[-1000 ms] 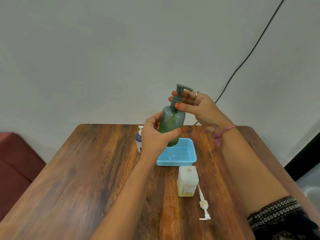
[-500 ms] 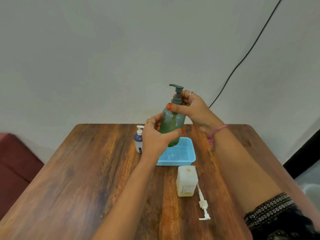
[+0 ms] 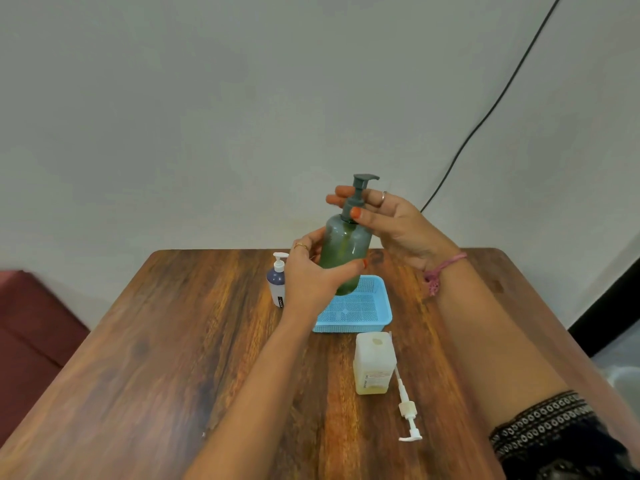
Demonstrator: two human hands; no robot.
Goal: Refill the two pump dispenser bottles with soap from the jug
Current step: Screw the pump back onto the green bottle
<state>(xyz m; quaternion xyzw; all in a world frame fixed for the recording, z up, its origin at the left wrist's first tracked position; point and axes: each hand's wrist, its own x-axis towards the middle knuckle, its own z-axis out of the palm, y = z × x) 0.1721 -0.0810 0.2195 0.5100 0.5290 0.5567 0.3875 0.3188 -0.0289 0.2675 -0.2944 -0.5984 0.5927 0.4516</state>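
Note:
A green translucent pump bottle [image 3: 343,251] is held up above the table. My left hand [image 3: 311,271] grips its body from the left. My right hand [image 3: 391,223] pinches the grey pump collar [image 3: 353,206] at the neck, with the pump head pointing right. A small white bottle with a dark blue upper part and a white pump [image 3: 277,282] stands on the table behind my left wrist. The pale square soap jug [image 3: 374,363] stands open nearer to me, and a loose white pump with its tube [image 3: 407,408] lies beside it on the right.
A light blue perforated basket [image 3: 375,318] sits on the wooden table [image 3: 156,358] under the held bottle. A black cable [image 3: 485,116] runs down the grey wall. A dark red seat [image 3: 31,334] is at the left, beyond the table edge.
My right hand has been turning the grey pump: its head pointed right, then left, and now points right again. The bottle and my left hand stayed nearly in place.

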